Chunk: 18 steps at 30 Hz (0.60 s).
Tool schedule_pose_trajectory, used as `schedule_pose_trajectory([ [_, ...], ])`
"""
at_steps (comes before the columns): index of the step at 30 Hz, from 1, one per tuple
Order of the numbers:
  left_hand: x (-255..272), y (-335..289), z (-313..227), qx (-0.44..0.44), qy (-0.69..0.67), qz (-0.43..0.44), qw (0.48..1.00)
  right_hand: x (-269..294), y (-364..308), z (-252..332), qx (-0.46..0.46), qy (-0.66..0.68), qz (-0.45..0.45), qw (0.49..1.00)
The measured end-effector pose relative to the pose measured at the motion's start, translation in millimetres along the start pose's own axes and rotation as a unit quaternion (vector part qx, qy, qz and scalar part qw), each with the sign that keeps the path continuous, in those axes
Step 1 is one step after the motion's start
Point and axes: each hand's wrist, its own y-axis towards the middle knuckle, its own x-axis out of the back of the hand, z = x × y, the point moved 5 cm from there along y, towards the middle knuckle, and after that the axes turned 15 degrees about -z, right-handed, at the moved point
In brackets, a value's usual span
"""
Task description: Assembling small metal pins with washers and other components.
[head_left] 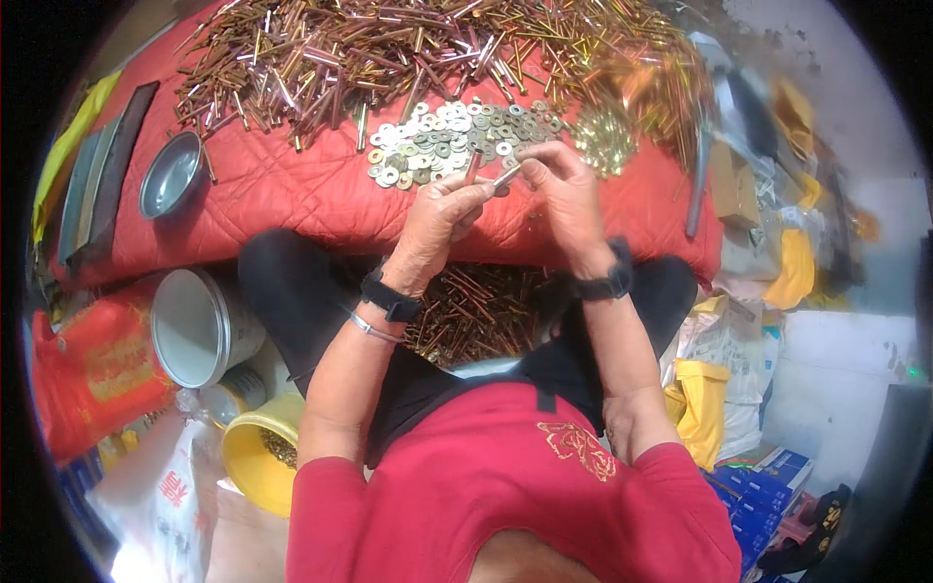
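Note:
My left hand (pixel 442 216) is closed round slim metal rods over the near part of a red quilted cover. A coppery rod (pixel 473 166) sticks up from its fingers, and a silvery rod (pixel 506 178) points toward my right hand. Thumb and forefinger of my right hand (pixel 566 192) are pinched together at the far end of the silvery rod; whatever small piece they hold is hidden. Just beyond both hands lies a spread of flat round washers (pixel 437 136). To their right sits a heap of small shiny brass-coloured pieces (pixel 604 139), too fine to name.
A large pile of coppery and golden metal rods (pixel 340 58) covers the far side. At left are a metal bowl (pixel 171 175), a white bucket (pixel 190 328) and a yellow bucket (pixel 260 452). More rods (pixel 476 306) lie between my knees. Blue boxes (pixel 763 496) stand at lower right.

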Motion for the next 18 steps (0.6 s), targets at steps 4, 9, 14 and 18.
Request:
schedule_pose_trajectory([
  [4, -1, -1, -1, 0.002, 0.001, 0.004, 1.0, 4, 0, -6, -0.043, 0.031, 0.027, 0.998],
  [9, 1, -2, -5, -0.001, 0.04, 0.036, 0.999, 4, 3, 5, 0.015, -0.075, 0.076, 0.994],
  [14, 2, -1, -4, -0.005, 0.095, 0.055, 0.994, 2, 1, 26, 0.121, -0.287, 0.163, 0.936],
  [18, 3, 5, 13, 0.169, -0.088, 0.163, 0.968, 1, -5, 34, 0.175, -0.227, 0.16, 0.945],
])
